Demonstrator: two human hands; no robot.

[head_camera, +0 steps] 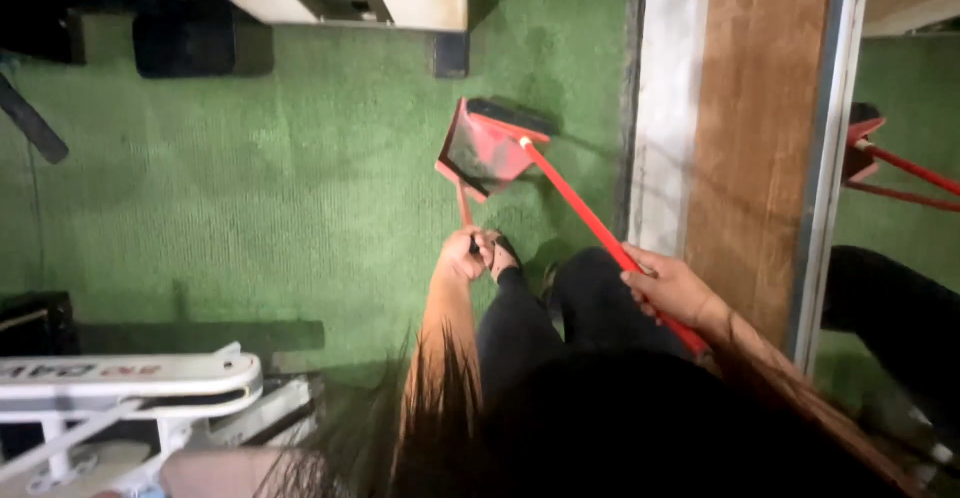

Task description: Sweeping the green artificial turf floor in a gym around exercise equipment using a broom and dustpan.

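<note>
left hand (466, 255) fists round the thin upright handle of the red dustpan (482, 150), resting on the green carpet (250, 178); right hand (668, 286) wraps the red broom (590, 220) stick mid-shaft, bristles at the pan. both look light, stiff plastic, best gripped by their handles
</note>
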